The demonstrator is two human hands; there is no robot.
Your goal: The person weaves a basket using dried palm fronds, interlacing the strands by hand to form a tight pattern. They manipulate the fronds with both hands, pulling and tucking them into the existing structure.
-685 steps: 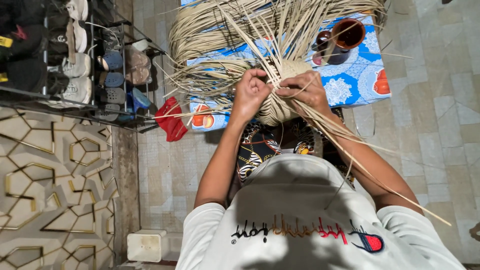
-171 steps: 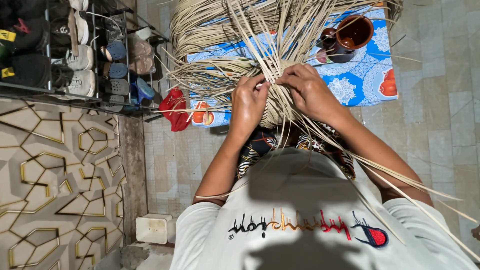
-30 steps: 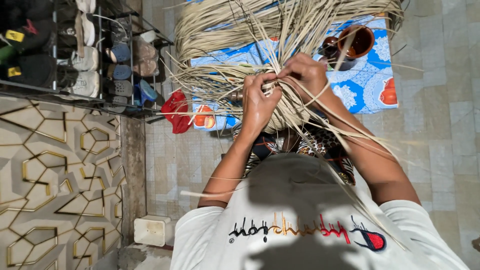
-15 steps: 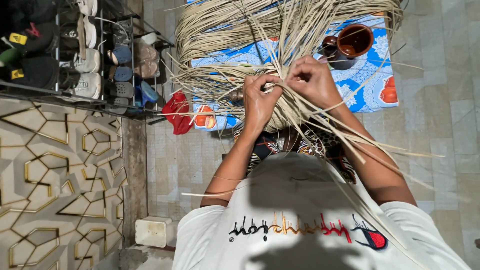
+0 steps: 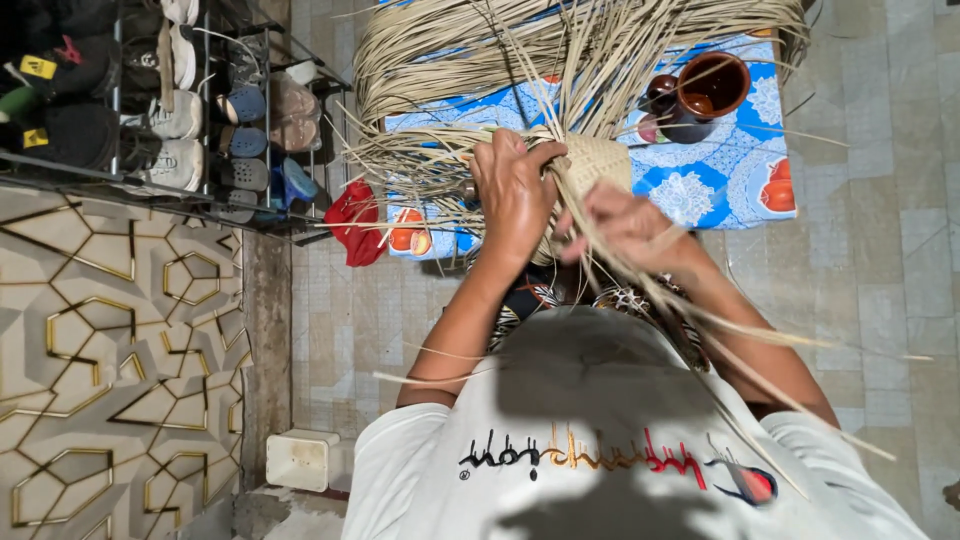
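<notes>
**A:** Status on the hands?

**B:** Left hand (image 5: 515,195) is clamped over the woven basket piece (image 5: 592,165), fingers curled onto its left side, strands caught under the palm. Right hand (image 5: 628,228) sits just below and to the right of the weave, fingers pinched narrow on a few cane strips (image 5: 740,335). It is a bit blurred, so the exact finger count on the strips is unclear.

**A:** Where's the piece itself?

**B:** Held up in front of the person's chest, above the lap, between both hands. Only the rounded woven part at upper right of the left hand shows; the rest is covered. Loose strips fan out from it in all directions, long ones trailing down past the right forearm toward the lower right.

**A:** Surroundings?

**B:** Big coil of raw cane (image 5: 560,50) lies on the floor beyond the hands, partly on a blue patterned mat (image 5: 720,175). Brown clay pot (image 5: 712,85) stands on the mat, touching a smaller dark round vessel (image 5: 660,95) beside it. Red cloth (image 5: 352,220) is on the tiles just off the mat's left edge. Shoe rack (image 5: 150,110) with several pairs stands at upper left. Small white box (image 5: 300,460) rests at lower left, near the patterned wall panel (image 5: 110,360).

**A:** Clothing?

**B:** White printed T-shirt (image 5: 600,460), patterned fabric over the lap.
</notes>
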